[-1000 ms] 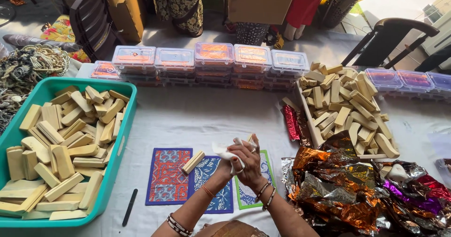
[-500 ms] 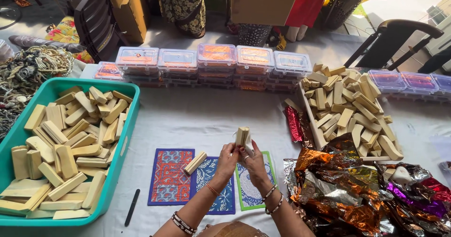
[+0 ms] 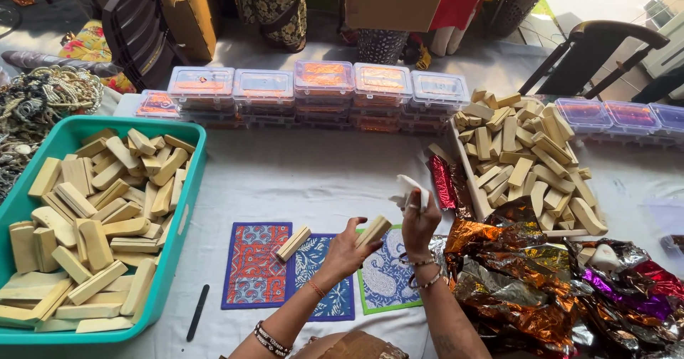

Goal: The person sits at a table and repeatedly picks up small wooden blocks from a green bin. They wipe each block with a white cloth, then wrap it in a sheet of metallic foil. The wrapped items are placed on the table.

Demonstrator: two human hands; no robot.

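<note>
1. My left hand [image 3: 349,248] is closed around a pale wooden block [image 3: 373,230], near the middle of the picture, a bit low. I hold it by one end so the rest sticks out free.
2. My right hand [image 3: 419,220] is closed on a white cloth [image 3: 409,189]. It is lifted up just beside the block, with the cloth bunched at my fingertips.
3. Both my arms come up from the bottom of the picture. My wrists bend in so my hands meet over the desk [image 3: 313,177].
4. Another block [image 3: 293,243] lies on the red and blue printed cards [image 3: 253,266], just left of my hands.
5. The green tub [image 3: 187,188] on the left is full of blocks. The tray [image 3: 474,188] on the right holds more, so both are easy to reach.
6. Shiny foil wrappers [image 3: 513,273] sit at the lower right. Clear lidded boxes [image 3: 324,81] line the top.
</note>
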